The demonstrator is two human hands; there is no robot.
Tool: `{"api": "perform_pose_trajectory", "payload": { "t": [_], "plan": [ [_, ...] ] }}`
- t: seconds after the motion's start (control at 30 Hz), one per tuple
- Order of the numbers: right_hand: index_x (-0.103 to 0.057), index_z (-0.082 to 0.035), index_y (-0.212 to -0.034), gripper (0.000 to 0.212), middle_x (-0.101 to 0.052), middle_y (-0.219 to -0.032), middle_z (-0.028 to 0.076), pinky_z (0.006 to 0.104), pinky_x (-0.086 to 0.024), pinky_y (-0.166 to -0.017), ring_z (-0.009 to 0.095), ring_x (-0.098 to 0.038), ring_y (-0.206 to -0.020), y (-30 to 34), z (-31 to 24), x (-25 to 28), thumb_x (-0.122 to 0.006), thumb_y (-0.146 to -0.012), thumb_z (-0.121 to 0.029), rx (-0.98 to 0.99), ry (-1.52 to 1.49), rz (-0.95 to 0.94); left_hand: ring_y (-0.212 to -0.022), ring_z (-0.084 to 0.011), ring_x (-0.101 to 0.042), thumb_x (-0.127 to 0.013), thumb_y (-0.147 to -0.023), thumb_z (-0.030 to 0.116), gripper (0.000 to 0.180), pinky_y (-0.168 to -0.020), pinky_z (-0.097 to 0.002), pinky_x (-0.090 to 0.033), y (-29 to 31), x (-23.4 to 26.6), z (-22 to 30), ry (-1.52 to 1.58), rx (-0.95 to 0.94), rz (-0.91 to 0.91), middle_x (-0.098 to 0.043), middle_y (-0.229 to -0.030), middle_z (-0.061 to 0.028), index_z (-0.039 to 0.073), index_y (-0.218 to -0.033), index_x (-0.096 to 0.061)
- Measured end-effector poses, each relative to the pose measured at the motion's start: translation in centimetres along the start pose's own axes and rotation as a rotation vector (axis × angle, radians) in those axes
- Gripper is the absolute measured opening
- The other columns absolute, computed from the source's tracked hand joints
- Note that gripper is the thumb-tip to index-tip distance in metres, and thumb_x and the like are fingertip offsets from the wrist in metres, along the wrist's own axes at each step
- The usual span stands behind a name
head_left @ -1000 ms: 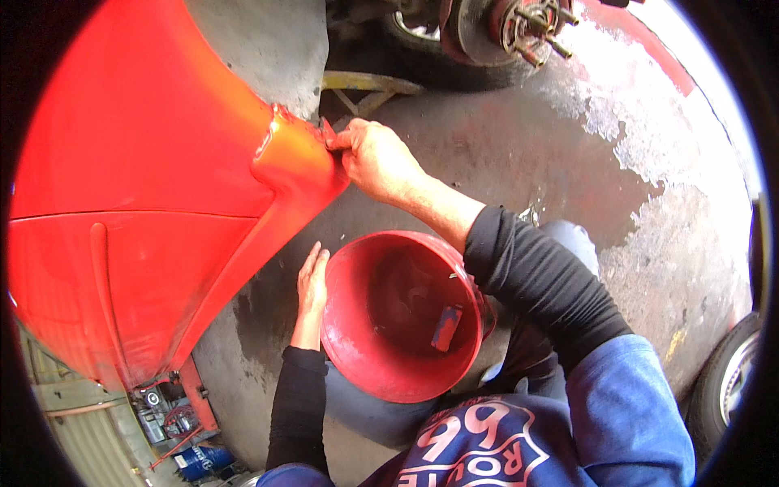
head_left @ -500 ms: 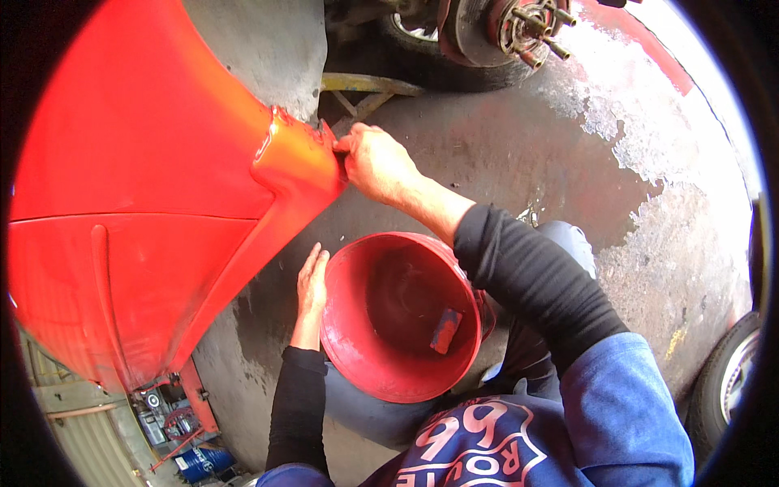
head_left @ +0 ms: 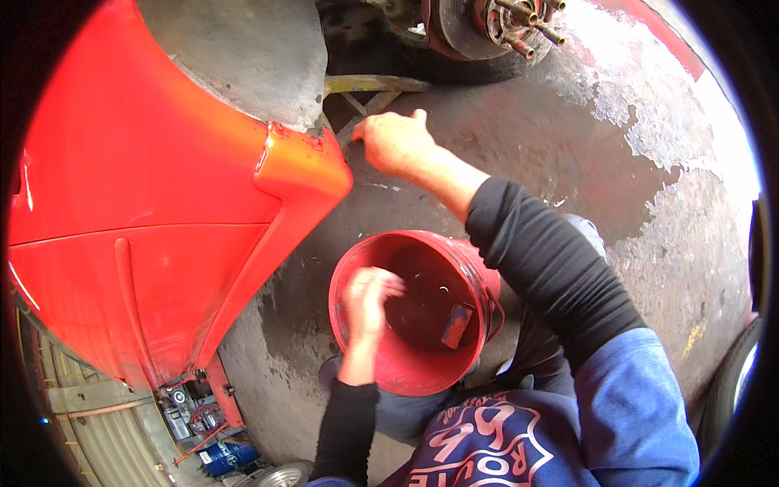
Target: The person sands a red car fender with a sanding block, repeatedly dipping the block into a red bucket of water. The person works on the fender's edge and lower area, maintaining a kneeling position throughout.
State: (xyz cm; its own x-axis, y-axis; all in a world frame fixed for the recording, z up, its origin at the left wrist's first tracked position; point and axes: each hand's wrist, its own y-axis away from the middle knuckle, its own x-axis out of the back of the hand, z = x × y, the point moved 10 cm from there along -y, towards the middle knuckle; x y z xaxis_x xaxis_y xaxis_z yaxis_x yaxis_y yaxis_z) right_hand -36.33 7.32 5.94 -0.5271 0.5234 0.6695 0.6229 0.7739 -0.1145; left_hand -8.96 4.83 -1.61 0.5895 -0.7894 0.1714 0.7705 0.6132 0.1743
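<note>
From here, panel (head_left: 154, 187) is left of bucket (head_left: 414, 377), its corner (head_left: 326, 162) just apart from R hand (head_left: 391, 144), the nearer one, which is beyond bucket, fingers curled; can't tell if it grips anything. Panel's lower edge slants from corner back past bucket's left. L hand (head_left: 367, 308), blurred, fingers out, apparently w/o load, is over bucket.

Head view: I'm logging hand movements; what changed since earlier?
The left hand moved rightward from beside the round red bucket to over its opening; the right hand drew rightward off the glossy red car panel. The rectangular red-and-blue block stays in the bucket.
</note>
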Motion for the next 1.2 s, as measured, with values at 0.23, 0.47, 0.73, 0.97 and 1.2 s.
{"api": "perform_pose_trajectory", "payload": {
  "t": [0.23,0.47,0.73,0.97,1.2],
  "plan": [
    [-0.068,0.000,-0.099,0.024,-0.069,-0.099,0.024,0.0451,-0.052,-0.087,0.040,-0.065,-0.100,-0.6,5.7,1.1,-0.056,-0.080,-0.008,-0.192,-0.322,0.203,-0.096,-0.0272,-0.066,-0.050,-0.096,0.032,0.036,-0.092,-0.0454,-0.050,7.6,-9.8,-21.0,0.159,0.967,-0.285,-0.068,-0.103,-0.0126,0.004,-0.116,-0.061],
    [-0.070,-0.002,-0.101,0.027,-0.070,-0.100,0.022,0.0390,-0.053,-0.087,0.036,-0.067,-0.099,-0.5,3.8,-3.3,-0.061,-0.079,-0.015,-0.324,-0.628,0.095,-0.081,-0.0273,-0.062,-0.049,-0.095,0.030,0.026,-0.074,-0.0407,-0.051,-0.8,-4.3,-5.7,0.785,0.537,0.046,-0.065,-0.086,-0.0104,0.008,-0.097,-0.062],
    [-0.066,-0.003,-0.111,0.040,-0.067,-0.105,0.024,0.0456,-0.049,-0.092,0.039,-0.064,-0.104,1.5,-2.0,-4.4,-0.047,-0.095,-0.034,-0.213,-0.982,0.278,-0.094,-0.0257,-0.067,-0.049,-0.100,0.022,0.026,-0.085,-0.0380,-0.053,-4.3,5.4,9.3,-0.050,0.063,0.022,-0.068,-0.103,-0.0151,0.000,-0.102,-0.063],
    [-0.053,0.000,-0.136,0.048,-0.056,-0.136,0.021,0.0319,-0.033,-0.108,0.019,-0.047,-0.131,1.7,-1.4,-7.4,-0.043,-0.102,-0.033,-0.364,-1.027,0.150,-0.110,-0.0264,-0.060,-0.044,-0.102,0.037,0.046,-0.096,-0.0362,-0.045,-4.5,12.1,-2.1,-0.670,0.249,0.225,-0.065,-0.114,-0.0173,-0.002,-0.116,-0.063],
    [-0.065,0.002,-0.099,0.037,-0.069,-0.100,0.011,0.0351,-0.047,-0.084,0.018,-0.061,-0.087,-3.4,-0.9,-8.4,-0.049,-0.101,-0.031,-0.416,-1.692,0.018,-0.119,-0.0279,-0.057,-0.047,-0.100,0.042,0.052,-0.102,-0.0359,-0.042,-4.1,11.1,-0.8,-0.647,0.104,0.221,-0.061,-0.125,-0.0176,-0.002,-0.126,-0.058]
  ]
}}
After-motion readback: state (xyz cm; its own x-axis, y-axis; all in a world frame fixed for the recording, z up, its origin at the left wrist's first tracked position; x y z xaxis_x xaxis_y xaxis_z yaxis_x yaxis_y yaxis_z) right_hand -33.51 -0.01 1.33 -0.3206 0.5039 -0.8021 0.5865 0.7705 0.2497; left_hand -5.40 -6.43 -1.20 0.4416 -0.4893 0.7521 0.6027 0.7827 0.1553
